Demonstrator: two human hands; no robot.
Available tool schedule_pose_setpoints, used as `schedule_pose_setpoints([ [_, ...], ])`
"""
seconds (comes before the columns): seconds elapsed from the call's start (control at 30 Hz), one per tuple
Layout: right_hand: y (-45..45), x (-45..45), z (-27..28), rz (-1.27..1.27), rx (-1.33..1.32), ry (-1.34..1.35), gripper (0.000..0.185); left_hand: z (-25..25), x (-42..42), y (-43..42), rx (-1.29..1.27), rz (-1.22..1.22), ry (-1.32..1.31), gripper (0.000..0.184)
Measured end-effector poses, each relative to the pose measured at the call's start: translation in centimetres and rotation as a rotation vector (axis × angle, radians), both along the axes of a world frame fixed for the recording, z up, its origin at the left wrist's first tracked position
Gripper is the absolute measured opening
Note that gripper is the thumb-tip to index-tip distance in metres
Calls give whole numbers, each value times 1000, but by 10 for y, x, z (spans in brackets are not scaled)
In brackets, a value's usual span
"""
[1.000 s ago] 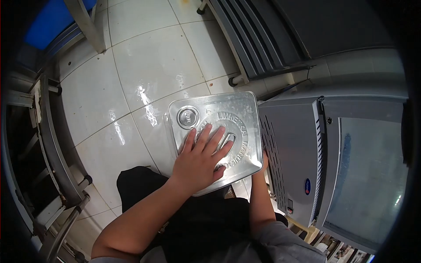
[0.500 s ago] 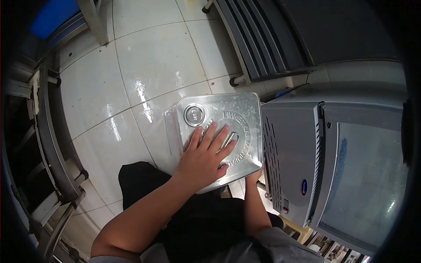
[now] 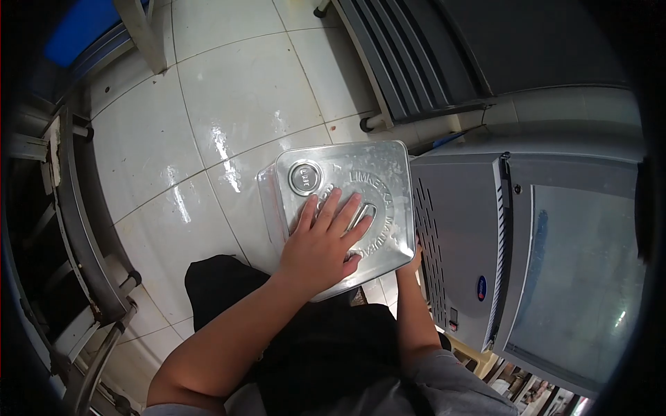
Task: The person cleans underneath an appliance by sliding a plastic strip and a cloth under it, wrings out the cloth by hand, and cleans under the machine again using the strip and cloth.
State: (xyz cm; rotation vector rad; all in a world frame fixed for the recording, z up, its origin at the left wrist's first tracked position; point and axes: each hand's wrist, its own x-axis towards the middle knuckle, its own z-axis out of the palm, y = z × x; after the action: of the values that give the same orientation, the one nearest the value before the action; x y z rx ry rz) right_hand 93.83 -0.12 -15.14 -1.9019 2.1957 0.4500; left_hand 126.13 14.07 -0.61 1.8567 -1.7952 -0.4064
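A square silver tin can [image 3: 392, 173] is in front of my body, its embossed lid facing up towards me. The lid has a round cap [image 3: 304, 178] near one corner and a handle [image 3: 361, 225] near the middle. My left hand [image 3: 320, 246] lies palm down on the lid, fingers spread, partly over the handle. At the can's right side, near its lower corner, my right hand [image 3: 412, 262] grips it from the side. Most of the right hand's fingers are hidden behind the can.
A grey machine [image 3: 461, 243] with a clear door [image 3: 583, 277] stands close on the right. Behind is a dark slatted rack [image 3: 409, 62]. Metal frames [image 3: 104, 243] are at left, a blue object [image 3: 87, 31] upper left. White floor tiles [image 3: 243, 83] look shiny.
The can and both hands have shifted very slightly up and left in the view. My right forearm shows a little further to the right. The left hand keeps its place on the lid.
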Motion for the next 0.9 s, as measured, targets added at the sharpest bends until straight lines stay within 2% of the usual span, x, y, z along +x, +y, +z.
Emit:
schedule_pose_setpoints([
  [0.13, 36, 27, 34, 43, -69, -24, 82, 2, 1, 1, -17, -5, 3, 58],
  [0.17, 43, 21, 30, 117, -146, -52, 88, 1, 1, 1, -18, -8, 4, 58],
  [0.3, 63, 5, 32, 93, -79, 22, 89, 1, 1, 2, -46, -3, 5, 58],
  [0.37, 79, 3, 42, 167, -72, 113, 91, 0, 1, 3, -55, 1, 14, 59],
  [0.5, 98, 3, 62, 129, -98, -6, 87, 0, 1, 3, -66, -3, 11, 58],
  [0.63, 101, 11, 32, 59, -217, -115, 83, -2, 1, 4, -73, 2, 11, 57],
  [0.77, 57, 16, -16, 58, -255, -252, 80, -3, 2, 3, -65, 2, 1, 58],
  [0.9, 12, 35, -37, 30, -241, -461, 76, -3, 1, 3, -64, 4, 23, 59],
])
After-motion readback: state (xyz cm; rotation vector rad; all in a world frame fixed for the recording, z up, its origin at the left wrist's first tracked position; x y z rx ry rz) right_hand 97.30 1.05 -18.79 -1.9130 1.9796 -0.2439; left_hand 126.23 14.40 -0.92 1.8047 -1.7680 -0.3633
